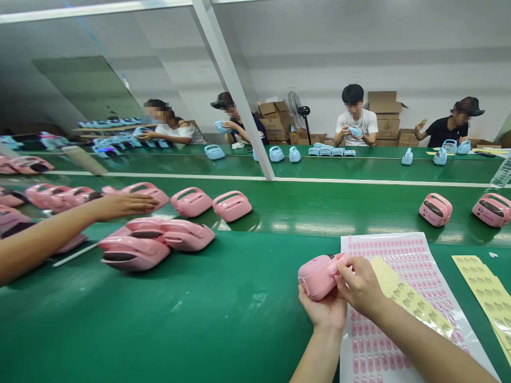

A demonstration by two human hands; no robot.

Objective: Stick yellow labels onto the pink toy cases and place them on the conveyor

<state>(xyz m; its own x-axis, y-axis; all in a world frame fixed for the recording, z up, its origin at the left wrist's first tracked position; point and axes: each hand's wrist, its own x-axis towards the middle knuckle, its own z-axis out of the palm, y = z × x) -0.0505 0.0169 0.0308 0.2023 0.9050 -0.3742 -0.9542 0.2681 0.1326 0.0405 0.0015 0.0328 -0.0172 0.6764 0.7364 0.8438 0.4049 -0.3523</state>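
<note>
My left hand (324, 313) is closed around the underside of a pink plastic device with a carrying handle (317, 279), holding it tilted above the green work surface. At the handle end of the device, my right hand (361, 284) pinches a small glossy pink oval sticker (334, 269) against or close to it; whether it is stuck down I cannot tell. Under my right forearm lies a white sheet of pink oval stickers (373, 346), with yellow label sheets (415, 303) on top of it.
More yellow label sheets (483, 290) lie at the right. Two pink devices (436, 209) stand beyond the sticker sheet. At left, a co-worker's arm (59, 234) reaches over several pink devices (136, 247). Co-workers across the line handle blue devices (214, 152). A white post (239, 101) slants across.
</note>
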